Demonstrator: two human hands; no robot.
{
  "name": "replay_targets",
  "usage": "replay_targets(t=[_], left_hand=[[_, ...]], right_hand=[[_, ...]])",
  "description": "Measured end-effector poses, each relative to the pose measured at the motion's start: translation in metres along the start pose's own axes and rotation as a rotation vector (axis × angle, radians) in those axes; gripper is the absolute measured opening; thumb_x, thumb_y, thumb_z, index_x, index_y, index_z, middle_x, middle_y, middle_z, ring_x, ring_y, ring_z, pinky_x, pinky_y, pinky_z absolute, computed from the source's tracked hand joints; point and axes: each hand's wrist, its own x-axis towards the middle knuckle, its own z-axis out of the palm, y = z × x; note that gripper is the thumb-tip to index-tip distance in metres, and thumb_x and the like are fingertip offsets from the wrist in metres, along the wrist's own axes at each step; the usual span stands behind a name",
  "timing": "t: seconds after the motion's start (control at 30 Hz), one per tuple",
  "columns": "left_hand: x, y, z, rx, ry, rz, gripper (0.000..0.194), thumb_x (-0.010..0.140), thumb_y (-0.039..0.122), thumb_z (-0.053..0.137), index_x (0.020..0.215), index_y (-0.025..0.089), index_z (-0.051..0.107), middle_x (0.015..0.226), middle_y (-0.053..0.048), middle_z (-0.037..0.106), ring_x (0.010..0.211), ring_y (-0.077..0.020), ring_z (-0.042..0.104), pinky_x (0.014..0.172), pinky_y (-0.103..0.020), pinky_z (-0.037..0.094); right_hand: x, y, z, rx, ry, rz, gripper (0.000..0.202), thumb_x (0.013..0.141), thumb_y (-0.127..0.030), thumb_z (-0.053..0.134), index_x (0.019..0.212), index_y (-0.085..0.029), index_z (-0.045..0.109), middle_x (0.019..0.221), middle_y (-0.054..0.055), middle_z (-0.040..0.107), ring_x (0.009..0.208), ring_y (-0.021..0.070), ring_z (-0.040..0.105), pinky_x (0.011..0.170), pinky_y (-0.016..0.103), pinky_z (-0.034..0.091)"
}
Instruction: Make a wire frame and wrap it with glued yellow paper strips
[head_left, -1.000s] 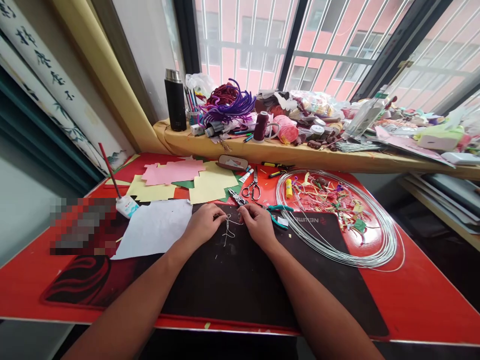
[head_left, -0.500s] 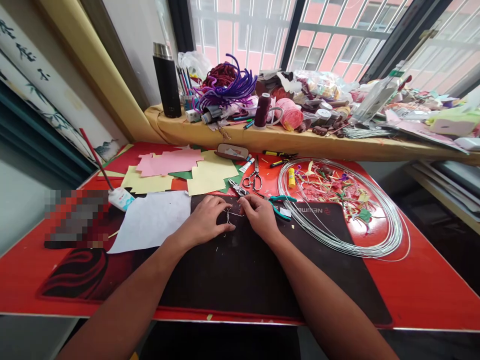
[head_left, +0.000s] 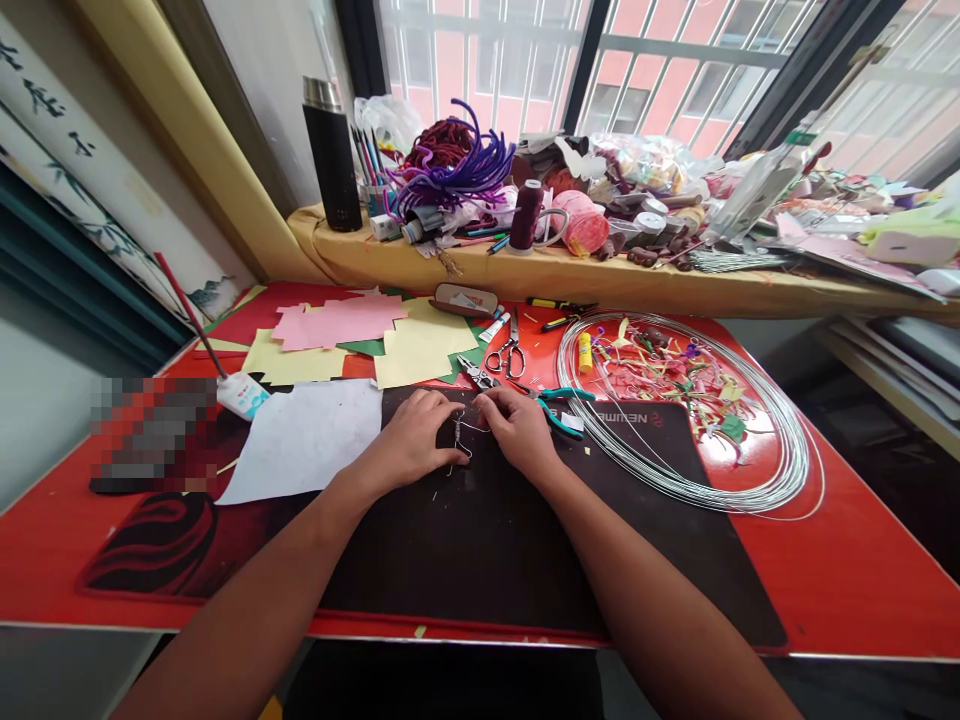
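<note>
Over the dark desk mat (head_left: 465,560), my left hand (head_left: 412,435) holds a small twisted piece of wire (head_left: 458,432), with thumb below and fingers above. Thin wire ends stick out of the twist. My right hand (head_left: 517,425) is closed, its thumb and forefinger pinching a wire end that runs across from the twist. The fingertips hide part of that end. Just beyond the hands lie pliers with dark jaws (head_left: 478,373) and teal-handled pliers (head_left: 566,396). Scissors (head_left: 508,358) rest behind them.
At right, a large wire coil (head_left: 787,470) surrounds coloured scraps and a yellow glue stick (head_left: 584,353). White paper (head_left: 307,440) and yellow paper (head_left: 424,350) lie left and behind. A black flask (head_left: 332,160) and heaped yarn (head_left: 465,170) stand on the windowsill.
The twisted wire has turned slightly between my hands, and its lower bent end now shows near my left thumb. Both hands stay in nearly the same place.
</note>
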Motion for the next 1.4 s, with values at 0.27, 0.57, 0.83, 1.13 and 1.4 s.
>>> replay_targets(t=[0.27, 0.57, 0.83, 1.13, 1.4], left_hand=[[0.002, 0.011, -0.006, 0.014, 0.045, 0.066, 0.09, 0.08, 0.034, 0.083, 0.157, 0.026, 0.039, 0.139, -0.011, 0.058, 0.136, -0.0323, 0.044, 0.117, -0.05, 0.038], [-0.001, 0.019, -0.018, 0.091, 0.071, 0.219, 0.088, 0.082, 0.028, 0.08, 0.158, 0.029, 0.037, 0.135, -0.011, 0.06, 0.131, -0.0345, 0.049, 0.115, -0.054, 0.04], [-0.003, 0.024, -0.017, -0.036, 0.118, 0.179, 0.095, 0.082, 0.028, 0.082, 0.162, 0.034, 0.03, 0.148, -0.01, 0.052, 0.14, -0.0337, 0.044, 0.12, -0.054, 0.036], [0.004, 0.011, -0.011, -0.674, 0.047, -0.321, 0.046, 0.089, 0.049, 0.068, 0.122, 0.016, 0.069, 0.097, -0.009, 0.075, 0.081, -0.0215, 0.069, 0.073, -0.035, 0.058], [0.007, 0.017, -0.007, -0.717, -0.143, -0.297, 0.028, 0.083, 0.044, 0.07, 0.095, 0.019, 0.077, 0.09, -0.005, 0.08, 0.071, -0.0185, 0.068, 0.065, -0.03, 0.054]], right_hand=[[0.001, 0.003, 0.002, -0.065, 0.01, -0.043, 0.02, 0.099, -0.034, 0.058, 0.096, -0.022, 0.074, 0.077, 0.002, 0.074, 0.068, 0.0188, 0.066, 0.067, 0.029, 0.046], [0.001, 0.002, 0.002, -0.12, -0.006, -0.081, 0.017, 0.098, -0.03, 0.062, 0.103, -0.023, 0.076, 0.096, 0.005, 0.08, 0.078, 0.0205, 0.069, 0.072, 0.03, 0.047], [0.004, 0.004, 0.001, -0.091, -0.032, -0.045, 0.022, 0.097, -0.035, 0.06, 0.089, -0.022, 0.076, 0.08, 0.003, 0.076, 0.068, 0.0194, 0.063, 0.065, 0.03, 0.044], [0.006, 0.005, -0.002, 0.053, 0.025, 0.036, 0.029, 0.095, -0.041, 0.058, 0.077, -0.02, 0.068, 0.065, 0.0, 0.063, 0.061, 0.017, 0.053, 0.058, 0.028, 0.04], [0.004, 0.0, 0.001, -0.081, -0.003, -0.043, 0.022, 0.095, -0.033, 0.06, 0.082, -0.022, 0.073, 0.073, 0.0, 0.071, 0.064, 0.0173, 0.059, 0.062, 0.028, 0.042]])
